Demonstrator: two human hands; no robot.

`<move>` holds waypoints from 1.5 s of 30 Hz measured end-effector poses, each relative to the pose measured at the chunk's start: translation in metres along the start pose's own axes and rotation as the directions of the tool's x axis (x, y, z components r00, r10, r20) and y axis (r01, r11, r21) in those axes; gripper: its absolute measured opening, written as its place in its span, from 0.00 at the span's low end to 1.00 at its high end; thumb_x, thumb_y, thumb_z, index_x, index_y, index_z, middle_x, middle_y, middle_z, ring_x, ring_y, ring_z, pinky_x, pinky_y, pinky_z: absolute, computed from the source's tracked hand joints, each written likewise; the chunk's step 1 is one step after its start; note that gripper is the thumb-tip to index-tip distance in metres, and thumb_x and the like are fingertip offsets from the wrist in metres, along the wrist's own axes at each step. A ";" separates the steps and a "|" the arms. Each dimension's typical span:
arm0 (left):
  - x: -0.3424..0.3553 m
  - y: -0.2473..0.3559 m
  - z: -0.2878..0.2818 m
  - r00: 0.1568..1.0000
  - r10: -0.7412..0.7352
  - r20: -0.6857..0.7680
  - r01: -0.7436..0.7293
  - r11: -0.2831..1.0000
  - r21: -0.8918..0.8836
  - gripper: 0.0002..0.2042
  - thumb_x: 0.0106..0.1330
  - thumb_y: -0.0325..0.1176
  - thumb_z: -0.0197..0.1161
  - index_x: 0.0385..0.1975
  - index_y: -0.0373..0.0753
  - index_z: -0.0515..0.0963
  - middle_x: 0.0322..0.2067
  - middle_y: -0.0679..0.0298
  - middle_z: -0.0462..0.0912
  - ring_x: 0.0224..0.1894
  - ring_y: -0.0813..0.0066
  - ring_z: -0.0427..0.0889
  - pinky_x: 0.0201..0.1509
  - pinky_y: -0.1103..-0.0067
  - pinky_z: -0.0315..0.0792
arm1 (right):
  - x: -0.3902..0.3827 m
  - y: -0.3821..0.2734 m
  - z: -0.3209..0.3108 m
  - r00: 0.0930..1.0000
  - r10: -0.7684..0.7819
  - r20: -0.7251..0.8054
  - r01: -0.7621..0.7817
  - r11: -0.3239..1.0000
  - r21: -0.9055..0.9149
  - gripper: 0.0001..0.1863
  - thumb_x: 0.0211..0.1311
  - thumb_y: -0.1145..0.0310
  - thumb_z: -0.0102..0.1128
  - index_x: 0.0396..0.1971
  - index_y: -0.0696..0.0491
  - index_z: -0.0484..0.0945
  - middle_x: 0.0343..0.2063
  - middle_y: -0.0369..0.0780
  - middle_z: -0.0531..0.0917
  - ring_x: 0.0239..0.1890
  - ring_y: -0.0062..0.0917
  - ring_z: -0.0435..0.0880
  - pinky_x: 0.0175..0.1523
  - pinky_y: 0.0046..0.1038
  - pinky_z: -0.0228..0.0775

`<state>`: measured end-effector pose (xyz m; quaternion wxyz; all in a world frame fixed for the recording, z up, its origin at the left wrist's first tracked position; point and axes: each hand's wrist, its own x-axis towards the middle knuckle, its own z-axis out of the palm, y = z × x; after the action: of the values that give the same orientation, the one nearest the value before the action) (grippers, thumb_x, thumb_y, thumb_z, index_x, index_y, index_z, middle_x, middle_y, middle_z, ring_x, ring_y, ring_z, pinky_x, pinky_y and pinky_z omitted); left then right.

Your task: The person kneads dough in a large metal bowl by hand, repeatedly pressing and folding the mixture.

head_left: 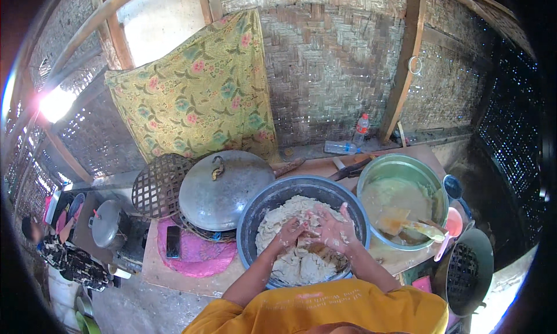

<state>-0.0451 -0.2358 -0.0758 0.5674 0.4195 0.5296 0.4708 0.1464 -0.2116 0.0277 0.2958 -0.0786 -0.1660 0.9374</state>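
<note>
Reaching into the basin: both bare hands work inside a round blue-grey basin [246,241], which is the centre of the clock here, with twelve pointing away from the person.
Dough: a pale, lumpy dough [300,268] fills much of the basin, piled toward eleven and toward six, with the hands between.
Left hand: the left hand [292,233] comes in from seven, its fingers down against the dough; how tightly they close on it I cannot tell.
Right hand: the right hand [338,229] comes in from four, fingers splayed and smeared with dough.
Gap between hands: they sit close together; whether they touch I cannot tell.
Green bowl: near three, a wide green bowl [434,177] holds cloudy liquid and a few utensils.
Pink dipper: at three, a pink dipper [454,222] is just beyond the bowl.
Big lid: at ten, a domed metal lid [223,189] with a top handle sits beside the basin.
Phone: at nine, a dark phone [173,242] lies on a bright pink sheet [200,264].
Bottles: at one, one clear bottle [362,127] stands and another [336,147] lies by the wall.
Hanging cloth: at eleven, a yellow flowered cloth [197,90] hangs.
Far left: at nine, another person [72,261] in patterned clothing.
</note>
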 end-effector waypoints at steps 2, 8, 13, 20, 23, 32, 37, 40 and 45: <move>0.002 0.002 0.006 0.985 0.002 0.173 0.024 0.989 -0.147 0.16 0.62 0.36 0.56 0.45 0.35 0.69 0.38 0.63 0.76 0.39 0.76 0.76 0.43 0.80 0.71 | 0.000 -0.001 -0.011 0.999 0.029 0.045 -0.030 0.999 0.022 0.41 0.53 0.33 0.35 0.60 0.47 0.55 0.58 0.43 0.62 0.54 0.41 0.66 0.58 0.51 0.54; -0.016 0.033 0.003 0.961 -0.019 0.277 0.038 0.997 -0.065 0.14 0.60 0.32 0.58 0.44 0.36 0.70 0.40 0.64 0.76 0.39 0.78 0.76 0.44 0.82 0.72 | 0.013 0.015 -0.030 0.992 0.108 0.060 -0.071 0.896 -0.437 0.43 0.53 0.31 0.33 0.64 0.43 0.45 0.62 0.38 0.54 0.56 0.30 0.65 0.55 0.44 0.61; -0.022 0.045 0.010 0.927 -0.168 0.334 0.190 0.981 -0.033 0.12 0.59 0.31 0.59 0.41 0.35 0.73 0.36 0.66 0.78 0.37 0.80 0.77 0.41 0.83 0.72 | 0.010 0.018 -0.037 0.984 0.132 0.115 -0.039 0.806 -0.591 0.46 0.49 0.28 0.34 0.64 0.40 0.40 0.64 0.36 0.49 0.61 0.30 0.57 0.55 0.41 0.61; -0.014 0.018 0.000 0.973 -0.067 0.221 0.047 0.995 0.092 0.10 0.58 0.36 0.61 0.34 0.37 0.76 0.28 0.70 0.77 0.29 0.85 0.72 0.33 0.86 0.65 | 0.014 0.010 -0.025 0.997 -0.006 0.076 0.046 0.841 -0.539 0.49 0.48 0.28 0.38 0.64 0.42 0.38 0.63 0.39 0.50 0.57 0.38 0.63 0.50 0.47 0.66; -0.014 0.027 0.005 0.999 0.047 -0.001 -0.047 0.997 0.061 0.10 0.60 0.39 0.58 0.30 0.38 0.76 0.21 0.71 0.74 0.23 0.84 0.68 0.26 0.83 0.62 | 0.011 0.003 -0.024 0.991 -0.128 0.024 0.125 0.876 -0.466 0.47 0.50 0.29 0.33 0.64 0.42 0.39 0.63 0.39 0.51 0.57 0.41 0.64 0.52 0.46 0.64; -0.016 0.025 0.004 0.913 0.394 -0.108 -0.278 0.792 0.543 0.12 0.60 0.36 0.55 0.36 0.34 0.73 0.31 0.53 0.77 0.34 0.60 0.77 0.37 0.70 0.69 | 0.009 0.001 -0.023 0.990 -0.131 0.047 0.136 0.979 -0.148 0.42 0.54 0.32 0.30 0.64 0.43 0.45 0.61 0.38 0.54 0.57 0.39 0.62 0.55 0.44 0.57; -0.032 0.051 0.024 0.727 0.686 -0.031 -0.407 0.467 0.785 0.26 0.50 0.43 0.64 0.46 0.37 0.69 0.40 0.54 0.75 0.45 0.58 0.73 0.49 0.68 0.65 | 0.007 0.003 -0.020 0.990 -0.138 0.008 0.138 0.990 0.010 0.43 0.51 0.31 0.38 0.63 0.39 0.45 0.60 0.38 0.54 0.57 0.40 0.61 0.56 0.41 0.58; -0.039 0.062 0.047 0.703 0.711 -0.010 -0.363 0.371 0.855 0.30 0.43 0.47 0.67 0.46 0.39 0.69 0.44 0.55 0.73 0.50 0.59 0.70 0.55 0.65 0.59 | 0.010 0.003 -0.034 0.951 -0.005 0.308 -0.104 0.935 0.338 0.41 0.50 0.31 0.40 0.62 0.38 0.51 0.60 0.40 0.54 0.55 0.42 0.63 0.51 0.40 0.63; -0.031 0.052 0.042 0.778 0.622 -0.089 -0.291 0.483 0.826 0.32 0.46 0.46 0.67 0.49 0.35 0.66 0.45 0.53 0.72 0.49 0.58 0.70 0.54 0.65 0.61 | 0.010 0.005 -0.023 0.998 -0.029 0.047 0.012 0.942 0.335 0.38 0.51 0.33 0.41 0.58 0.43 0.58 0.58 0.44 0.60 0.46 0.42 0.70 0.43 0.35 0.68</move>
<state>-0.0073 -0.2550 -0.0154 0.0659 0.6492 0.6419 0.4027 0.1414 -0.2039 0.0039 0.3103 -0.0016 -0.0127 0.9506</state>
